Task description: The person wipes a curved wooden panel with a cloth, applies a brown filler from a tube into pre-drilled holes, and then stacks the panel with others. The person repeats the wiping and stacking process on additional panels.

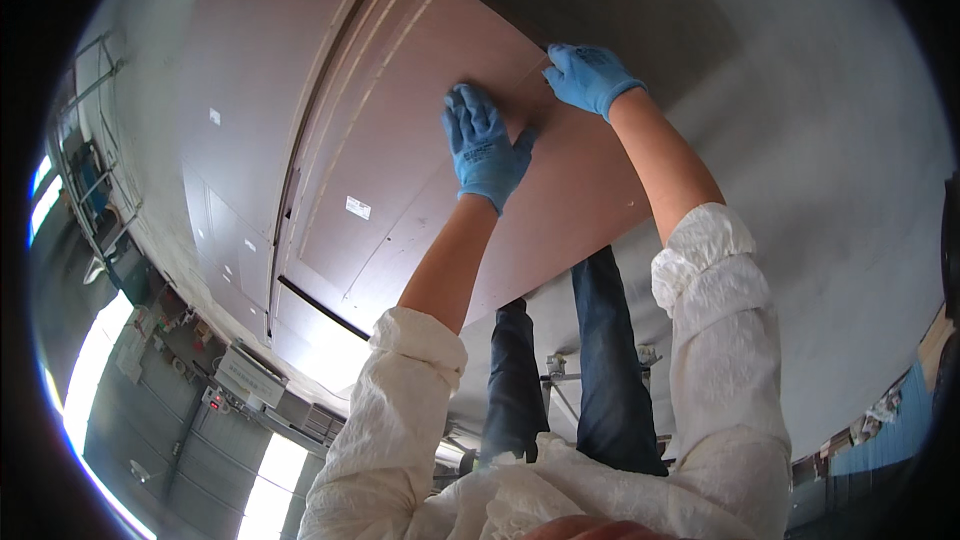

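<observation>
A large pinkish-brown panel (440, 240) lies in front of me, with a small white label (357, 208) on it. My left hand (485, 145), in a blue work glove, rests on the panel with its fingers stretched out. Farther right, my right hand (588, 75) wears a matching glove. Its fingers are curled at the panel's right edge, and their tips are partly hidden.
More pinkish-brown sheets (245, 70) with small labels lie at the left, beyond a long dark gap. A black strip (322, 306) borders the panel's near left. Grey surface (800, 190) extends to the right. Metal railing (95, 170) stands at the far left.
</observation>
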{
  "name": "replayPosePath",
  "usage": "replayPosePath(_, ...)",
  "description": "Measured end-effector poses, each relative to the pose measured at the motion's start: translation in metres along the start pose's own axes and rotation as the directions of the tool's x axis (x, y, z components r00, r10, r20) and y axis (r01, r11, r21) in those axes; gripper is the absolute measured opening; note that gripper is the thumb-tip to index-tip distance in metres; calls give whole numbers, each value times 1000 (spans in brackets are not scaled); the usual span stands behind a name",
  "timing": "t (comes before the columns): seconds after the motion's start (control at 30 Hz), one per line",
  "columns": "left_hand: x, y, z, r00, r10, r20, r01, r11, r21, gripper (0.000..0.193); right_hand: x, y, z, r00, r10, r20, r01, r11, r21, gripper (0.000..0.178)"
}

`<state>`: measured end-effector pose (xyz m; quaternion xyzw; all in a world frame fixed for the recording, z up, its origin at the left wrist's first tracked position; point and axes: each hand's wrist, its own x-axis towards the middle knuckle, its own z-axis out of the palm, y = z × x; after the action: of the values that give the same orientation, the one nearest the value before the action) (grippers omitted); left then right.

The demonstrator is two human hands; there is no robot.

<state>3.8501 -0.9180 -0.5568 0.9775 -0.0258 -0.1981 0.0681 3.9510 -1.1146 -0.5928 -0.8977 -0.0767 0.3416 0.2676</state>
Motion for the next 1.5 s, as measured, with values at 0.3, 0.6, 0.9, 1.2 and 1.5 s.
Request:
replayPosePath(0.3,-1,-11,-28,995,-4,95,18,990,-140,92,-39,-2,-6,971,78,-225,-47,989,140,59)
replayPosePath(0.6,-125,-40,-95,931,-364,-32,299,809,-506,76,-258,50,45,945,325,29,-326,942,77,53)
replayPosePath(0.9,-439,-77,-163,716,-239,656,651,568,-504,58,-485,7,81,848,478,226,-458,878,-139,59)
replayPosePath(1.2,-704,-156,-178,736,-418,533,654,233,-720,58,-513,-170,128,975,124,182,-134,990,41,57)
replayPosePath(1.5,-960,-255,-166,501,-719,482,655,-49,-754,62,-554,-378,224,882,60,467,-21,996,-90,52)
